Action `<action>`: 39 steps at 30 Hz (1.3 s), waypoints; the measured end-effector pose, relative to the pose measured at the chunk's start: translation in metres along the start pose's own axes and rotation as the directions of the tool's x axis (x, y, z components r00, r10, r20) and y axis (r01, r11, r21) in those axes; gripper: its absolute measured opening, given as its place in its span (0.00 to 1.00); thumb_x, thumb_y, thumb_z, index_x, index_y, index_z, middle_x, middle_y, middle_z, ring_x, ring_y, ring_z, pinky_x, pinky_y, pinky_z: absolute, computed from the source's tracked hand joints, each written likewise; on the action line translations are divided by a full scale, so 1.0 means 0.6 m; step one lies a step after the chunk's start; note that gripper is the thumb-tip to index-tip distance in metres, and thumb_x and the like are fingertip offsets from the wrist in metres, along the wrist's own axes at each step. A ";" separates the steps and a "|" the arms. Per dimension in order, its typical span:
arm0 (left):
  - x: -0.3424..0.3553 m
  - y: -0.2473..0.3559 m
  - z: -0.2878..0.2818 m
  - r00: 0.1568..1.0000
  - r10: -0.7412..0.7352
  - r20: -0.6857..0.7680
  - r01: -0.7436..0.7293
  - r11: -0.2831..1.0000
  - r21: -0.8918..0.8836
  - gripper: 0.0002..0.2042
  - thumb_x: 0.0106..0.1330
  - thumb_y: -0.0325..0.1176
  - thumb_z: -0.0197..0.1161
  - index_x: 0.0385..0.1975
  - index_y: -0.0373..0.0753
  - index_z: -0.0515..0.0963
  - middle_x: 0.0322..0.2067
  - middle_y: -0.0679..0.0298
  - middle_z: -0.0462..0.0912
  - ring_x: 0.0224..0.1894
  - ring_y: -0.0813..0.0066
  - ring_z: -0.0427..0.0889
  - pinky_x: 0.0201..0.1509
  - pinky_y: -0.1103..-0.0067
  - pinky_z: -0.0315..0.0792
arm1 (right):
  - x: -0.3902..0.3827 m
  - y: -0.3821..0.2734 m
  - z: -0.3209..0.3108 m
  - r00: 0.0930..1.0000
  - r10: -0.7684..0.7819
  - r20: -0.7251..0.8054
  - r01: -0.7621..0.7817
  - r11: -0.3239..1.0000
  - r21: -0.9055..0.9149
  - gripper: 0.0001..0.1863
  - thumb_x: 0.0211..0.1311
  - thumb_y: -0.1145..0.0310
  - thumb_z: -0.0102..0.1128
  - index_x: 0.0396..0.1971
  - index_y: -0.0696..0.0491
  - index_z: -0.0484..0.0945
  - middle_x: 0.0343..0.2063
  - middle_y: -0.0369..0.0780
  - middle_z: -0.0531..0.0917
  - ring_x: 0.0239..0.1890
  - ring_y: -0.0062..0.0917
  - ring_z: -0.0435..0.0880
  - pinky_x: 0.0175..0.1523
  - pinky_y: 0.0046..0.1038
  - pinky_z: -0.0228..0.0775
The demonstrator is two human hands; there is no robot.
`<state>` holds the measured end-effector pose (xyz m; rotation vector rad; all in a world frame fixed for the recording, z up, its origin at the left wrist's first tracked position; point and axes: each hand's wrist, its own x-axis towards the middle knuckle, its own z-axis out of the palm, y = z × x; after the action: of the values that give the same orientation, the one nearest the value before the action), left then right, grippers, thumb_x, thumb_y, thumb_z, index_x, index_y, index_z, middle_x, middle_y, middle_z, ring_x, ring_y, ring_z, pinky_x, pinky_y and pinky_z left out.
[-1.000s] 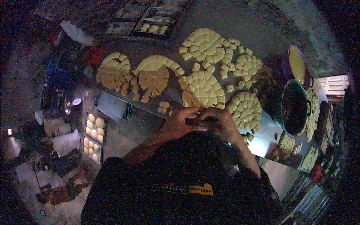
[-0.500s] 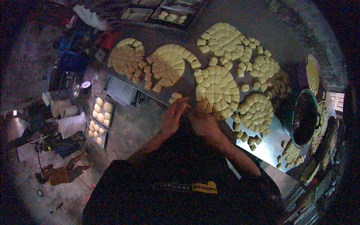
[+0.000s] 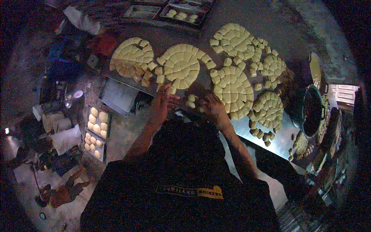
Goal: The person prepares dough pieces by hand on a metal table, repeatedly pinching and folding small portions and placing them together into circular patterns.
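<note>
My left hand [image 3: 164, 102] is at the near edge of the dark worktable [image 3: 262, 46], its fingers round a pale dough piece [image 3: 172, 89] beside the middle scored dough round [image 3: 181, 63]. My right hand [image 3: 214, 108] has curled fingers, low beside a larger scored round [image 3: 234, 91]; what they hold is hidden in shadow. Two loose dough pieces [image 3: 191, 101] lie between my hands. More scored rounds [image 3: 131, 56] and small cut squares spread over the table.
A dark pot [image 3: 311, 110] and a yellowish basin [image 3: 315, 69] stand at the right. Trays of dough balls [image 3: 96, 123] are at lower left, an empty metal tray [image 3: 119, 96] beside the table, more trays [image 3: 179, 15] beyond. A person [image 3: 63, 189] is at bottom left.
My hands were together near the table edge and have moved apart: the left up and leftward to the middle round, the right slightly rightward and up. The view has shifted too.
</note>
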<state>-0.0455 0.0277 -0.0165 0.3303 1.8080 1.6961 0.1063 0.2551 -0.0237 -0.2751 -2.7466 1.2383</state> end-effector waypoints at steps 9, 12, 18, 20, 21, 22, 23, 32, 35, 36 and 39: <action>-0.006 0.032 -0.078 0.994 0.081 -0.080 -0.075 0.994 0.075 0.21 0.83 0.42 0.47 0.67 0.37 0.66 0.44 0.55 0.88 0.42 0.68 0.87 0.47 0.73 0.80 | 0.067 -0.052 0.076 0.991 -0.103 0.083 0.126 0.928 -0.350 0.20 0.64 0.67 0.62 0.57 0.49 0.79 0.57 0.46 0.80 0.61 0.47 0.76 0.63 0.45 0.74; -0.001 0.058 -0.083 0.986 0.114 -0.122 -0.105 0.992 0.073 0.19 0.82 0.40 0.49 0.65 0.38 0.68 0.48 0.55 0.85 0.46 0.69 0.86 0.51 0.74 0.78 | 0.115 -0.092 0.156 0.979 -0.203 -0.031 0.173 0.895 -0.411 0.18 0.68 0.68 0.56 0.56 0.52 0.80 0.58 0.50 0.79 0.63 0.49 0.75 0.63 0.46 0.75; 0.003 0.010 -0.106 0.987 0.109 -0.114 -0.112 0.994 -0.018 0.18 0.80 0.38 0.54 0.63 0.39 0.71 0.56 0.57 0.81 0.53 0.70 0.82 0.58 0.74 0.76 | 0.146 -0.161 0.143 0.994 -0.093 -0.055 0.088 0.992 -0.088 0.16 0.65 0.68 0.63 0.51 0.55 0.82 0.56 0.54 0.80 0.60 0.51 0.79 0.61 0.44 0.76; -0.002 -0.020 -0.106 0.982 0.124 -0.143 -0.129 0.991 -0.027 0.16 0.79 0.36 0.56 0.62 0.39 0.73 0.57 0.58 0.80 0.55 0.70 0.82 0.59 0.74 0.76 | 0.122 -0.187 0.099 0.995 -0.101 0.010 0.101 0.993 0.061 0.17 0.62 0.68 0.69 0.50 0.54 0.83 0.54 0.51 0.82 0.56 0.48 0.82 0.59 0.42 0.78; -0.008 -0.019 -0.105 0.984 0.111 -0.142 -0.114 0.993 -0.013 0.16 0.78 0.35 0.56 0.61 0.39 0.74 0.57 0.59 0.80 0.56 0.70 0.81 0.59 0.73 0.76 | 0.099 -0.202 0.073 0.993 -0.099 0.066 0.090 0.988 0.127 0.17 0.59 0.69 0.71 0.49 0.54 0.83 0.52 0.50 0.83 0.53 0.45 0.84 0.57 0.40 0.79; -0.021 0.006 -0.097 0.993 0.044 -0.109 -0.039 0.998 0.040 0.15 0.78 0.34 0.57 0.60 0.39 0.76 0.57 0.60 0.80 0.56 0.70 0.81 0.59 0.73 0.77 | 0.082 -0.196 0.062 0.994 -0.070 0.080 0.055 0.983 0.176 0.18 0.58 0.70 0.73 0.49 0.54 0.84 0.51 0.48 0.84 0.50 0.43 0.85 0.56 0.38 0.80; -0.026 0.023 -0.085 0.998 -0.020 -0.057 0.022 0.999 0.037 0.14 0.77 0.33 0.58 0.59 0.39 0.77 0.58 0.60 0.80 0.57 0.70 0.81 0.60 0.72 0.76 | 0.066 -0.191 0.051 0.995 -0.041 0.093 0.020 0.975 0.223 0.18 0.56 0.71 0.75 0.48 0.54 0.84 0.49 0.47 0.84 0.48 0.40 0.86 0.54 0.37 0.80; -0.031 0.122 0.101 0.970 0.182 0.164 -0.134 0.954 -0.267 0.11 0.75 0.30 0.62 0.53 0.36 0.82 0.56 0.60 0.81 0.56 0.73 0.80 0.61 0.71 0.76 | 0.023 -0.222 -0.082 0.869 0.064 -0.491 -0.057 0.998 0.028 0.23 0.50 0.81 0.76 0.48 0.53 0.85 0.47 0.41 0.87 0.50 0.31 0.87 0.53 0.30 0.80; -0.023 0.197 0.168 0.984 -0.040 0.176 0.087 0.958 -0.272 0.12 0.75 0.30 0.62 0.53 0.35 0.81 0.57 0.59 0.81 0.57 0.75 0.78 0.61 0.74 0.75 | -0.018 -0.194 -0.143 0.845 0.199 -0.497 -0.085 0.966 0.243 0.19 0.55 0.81 0.74 0.48 0.57 0.83 0.55 0.43 0.83 0.57 0.32 0.84 0.57 0.32 0.79; -0.023 0.210 0.194 0.982 -0.088 0.170 0.126 0.964 -0.232 0.12 0.75 0.30 0.62 0.54 0.35 0.81 0.57 0.58 0.80 0.58 0.74 0.78 0.61 0.74 0.75 | -0.035 -0.184 -0.166 0.838 0.241 -0.489 -0.081 0.942 0.325 0.18 0.56 0.81 0.73 0.48 0.57 0.83 0.57 0.43 0.82 0.58 0.33 0.84 0.58 0.33 0.79; -0.020 0.219 0.255 0.634 0.640 0.433 -0.745 0.657 0.119 0.18 0.71 0.43 0.66 0.56 0.43 0.82 0.63 0.58 0.77 0.66 0.60 0.74 0.67 0.63 0.71 | -0.091 -0.159 -0.191 0.833 0.404 -0.378 -0.020 0.705 0.709 0.17 0.57 0.83 0.68 0.47 0.59 0.81 0.57 0.42 0.80 0.57 0.30 0.82 0.61 0.35 0.76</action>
<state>0.0241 0.1622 0.1171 1.5615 1.7383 1.6636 0.1688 0.2652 0.1215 -0.7406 -1.6857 1.8168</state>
